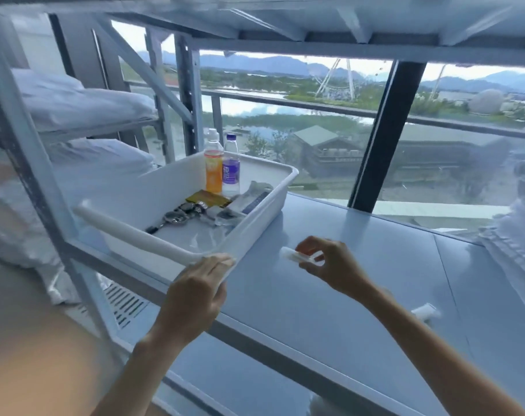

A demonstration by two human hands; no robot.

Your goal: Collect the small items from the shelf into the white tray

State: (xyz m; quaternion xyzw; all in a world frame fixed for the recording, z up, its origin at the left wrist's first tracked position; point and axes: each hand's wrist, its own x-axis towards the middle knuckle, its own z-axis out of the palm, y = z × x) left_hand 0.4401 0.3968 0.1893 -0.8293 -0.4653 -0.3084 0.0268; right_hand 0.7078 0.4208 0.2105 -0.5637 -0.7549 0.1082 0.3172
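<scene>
The white tray [264, 205] rests on the grey shelf [360, 265], at its left end. My left hand [195, 292] grips the tray's near corner. My right hand [330, 265] pinches a small white tube [291, 255] just above the shelf, a little right of the tray. Inside the tray stand an orange bottle [212, 169] and a purple-labelled water bottle [231, 171]. Beside them lie a dark yellow packet [207, 198], keys [177, 217] and clear sachets [249, 199]. Another small white tube [426, 311] lies on the shelf behind my right forearm.
White folded bedding [84, 106] fills the rack on the left. More stacked white linen [522, 235] sits at the shelf's right end. A metal shelf frame [315, 49] crosses overhead, and a large window lies beyond. A floor vent [123, 304] shows below left.
</scene>
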